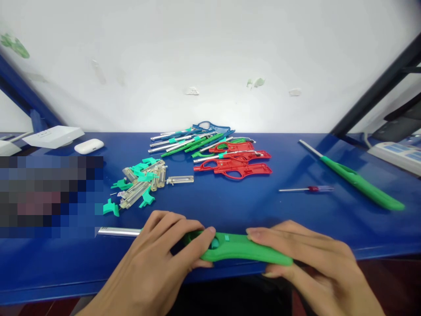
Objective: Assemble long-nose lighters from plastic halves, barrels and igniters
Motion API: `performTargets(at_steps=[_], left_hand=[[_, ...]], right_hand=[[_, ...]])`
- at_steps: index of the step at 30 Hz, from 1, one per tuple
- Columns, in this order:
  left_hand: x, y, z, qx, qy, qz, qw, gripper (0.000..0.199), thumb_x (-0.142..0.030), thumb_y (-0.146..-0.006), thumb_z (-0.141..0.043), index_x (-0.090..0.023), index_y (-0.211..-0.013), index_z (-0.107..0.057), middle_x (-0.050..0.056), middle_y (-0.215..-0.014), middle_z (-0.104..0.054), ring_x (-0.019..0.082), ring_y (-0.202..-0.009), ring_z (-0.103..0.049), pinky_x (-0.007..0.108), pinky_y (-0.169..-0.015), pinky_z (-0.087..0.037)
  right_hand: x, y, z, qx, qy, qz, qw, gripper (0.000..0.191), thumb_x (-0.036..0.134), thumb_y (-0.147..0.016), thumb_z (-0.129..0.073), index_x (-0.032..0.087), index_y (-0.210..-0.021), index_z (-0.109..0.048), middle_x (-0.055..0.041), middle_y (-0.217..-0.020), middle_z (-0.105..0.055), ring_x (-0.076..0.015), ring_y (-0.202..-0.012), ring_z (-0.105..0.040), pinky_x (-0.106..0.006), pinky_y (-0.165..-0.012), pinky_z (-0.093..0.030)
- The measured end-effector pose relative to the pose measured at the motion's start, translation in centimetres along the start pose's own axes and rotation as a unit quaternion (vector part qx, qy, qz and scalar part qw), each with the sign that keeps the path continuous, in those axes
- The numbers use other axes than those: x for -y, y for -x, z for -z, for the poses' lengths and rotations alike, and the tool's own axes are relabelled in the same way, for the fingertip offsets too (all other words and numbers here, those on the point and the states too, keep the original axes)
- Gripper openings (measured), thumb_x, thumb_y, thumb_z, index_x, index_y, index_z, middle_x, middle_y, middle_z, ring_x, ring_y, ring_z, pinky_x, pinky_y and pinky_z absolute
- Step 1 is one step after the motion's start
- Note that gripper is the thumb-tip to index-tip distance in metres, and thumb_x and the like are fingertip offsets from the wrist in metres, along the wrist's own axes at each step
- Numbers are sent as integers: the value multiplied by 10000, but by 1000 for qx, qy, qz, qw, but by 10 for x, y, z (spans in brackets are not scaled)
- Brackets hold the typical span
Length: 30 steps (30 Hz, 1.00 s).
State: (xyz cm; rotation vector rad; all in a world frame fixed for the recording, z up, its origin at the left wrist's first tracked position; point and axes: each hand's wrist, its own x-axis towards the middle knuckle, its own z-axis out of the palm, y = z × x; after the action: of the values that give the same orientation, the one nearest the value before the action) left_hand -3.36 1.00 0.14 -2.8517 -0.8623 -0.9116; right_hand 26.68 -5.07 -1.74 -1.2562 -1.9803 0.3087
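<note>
Behind the left part of the lighter (243, 248), green triggers (147, 176) and clear tanks (135, 193) lie together on the counter (230, 202). The left hand (158, 256) has its fingers clamped around the lighter's front. The lighter is between both hands. Behind its middle lie red shells (244, 168). The right hand (315, 259) has its fingers clamped on its tail end. A screwdriver (313, 189) lies behind this end, a second lighter (365, 186) farther right.

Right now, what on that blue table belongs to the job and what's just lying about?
Likely the job:
- held green lighter
- second green lighter
- red casing halves
- teal triggers
- clear fuel tanks
- red-and-clear-handled screwdriver

Probably just lying about:
- white earbud case
- white power strip
</note>
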Motion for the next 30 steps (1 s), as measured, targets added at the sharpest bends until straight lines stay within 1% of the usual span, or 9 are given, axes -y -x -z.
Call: performTargets(at_steps=[4, 7, 9, 12, 16, 19, 24, 27, 30], left_hand=[[-3, -5, 3, -3, 9, 7, 1000, 286, -231, -1173, -431, -219, -1303, -686, 10, -1162, -730, 177, -1030, -590, 316, -933, -392], [-6, -9, 7, -9, 5, 13, 1000, 304, -268, -1177, -423, -208, -1324, -682, 12, -1124, -737, 170, -990, -595, 304, -913, -411], [-7, -10, 9, -21, 11, 16, 1000, 304, -287, -1174, -442, -183, -1371, -648, 26, -1125, -738, 173, -993, -599, 318, -947, -416], [-7, -6, 10, -35, 25, 31, 999, 346, -294, -1166, -479, -121, -1451, -575, 50, -1163, -732, 175, -1059, -595, 330, -1021, -403], [-6, -2, 7, -42, 15, 47, 998, 358, -220, -1158, -488, -92, -1487, -548, 54, -1164, -724, 186, -1052, -571, 350, -1034, -381], [-5, -2, 4, -45, 4, 37, 998, 305, -176, -1144, -501, -88, -1418, -602, 59, -1128, -721, 206, -1041, -552, 381, -1016, -369], [-3, -4, 2, -51, 26, 28, 998, 264, -186, -1123, -558, -83, -1350, -643, 50, -1120, -742, 218, -1037, -540, 400, -986, -368], [-3, -6, 3, -68, 53, 28, 996, 195, -183, -1109, -589, -98, -1259, -679, 26, -1083, -761, 197, -973, -566, 387, -941, -388], [-5, -8, 4, -87, 54, 27, 994, 150, -192, -1114, -586, -114, -1160, -705, -3, -978, -785, 174, -870, -604, 384, -895, -392]], right_hand=[[1, 5, -1, -15, 3, -17, 1000, 340, 414, -1032, -682, 371, -1367, -725, -25, -1244, -798, -247, -1176, -743, -348, -927, -670], [1, 3, -3, -50, 33, -1, 998, 319, 470, -992, -714, 335, -1269, -797, -64, -1160, -819, -279, -1080, -782, -364, -879, -686], [0, -2, -4, -74, 57, 18, 996, 316, 505, -969, -725, 329, -1213, -824, -70, -1100, -829, -286, -1020, -797, -367, -858, -691], [-1, -8, -6, -90, 71, 29, 993, 324, 529, -964, -715, 320, -1181, -835, -71, -1059, -832, -288, -996, -802, -367, -861, -691], [-6, -7, -3, -92, 79, 30, 992, 311, 508, -971, -701, 306, -1164, -836, -67, -1051, -834, -287, -992, -807, -349, -856, -692], [-12, -3, 1, -71, 77, 36, 994, 264, 434, -996, -681, 311, -1189, -814, -35, -1099, -833, -254, -1012, -807, -291, -868, -680], [-14, -2, 6, -39, 81, 63, 994, 224, 351, -1057, -617, 345, -1247, -736, 67, -1173, -817, -133, -1056, -786, -141, -967, -588], [-14, -2, 7, -32, 86, 72, 993, 223, 336, -1062, -613, 336, -1258, -721, 73, -1178, -813, -122, -1064, -780, -129, -1003, -563], [-17, 1, 8, -26, 91, 69, 993, 233, 346, -1068, -599, 342, -1272, -711, 78, -1185, -811, -121, -1089, -772, -134, -1026, -551]])
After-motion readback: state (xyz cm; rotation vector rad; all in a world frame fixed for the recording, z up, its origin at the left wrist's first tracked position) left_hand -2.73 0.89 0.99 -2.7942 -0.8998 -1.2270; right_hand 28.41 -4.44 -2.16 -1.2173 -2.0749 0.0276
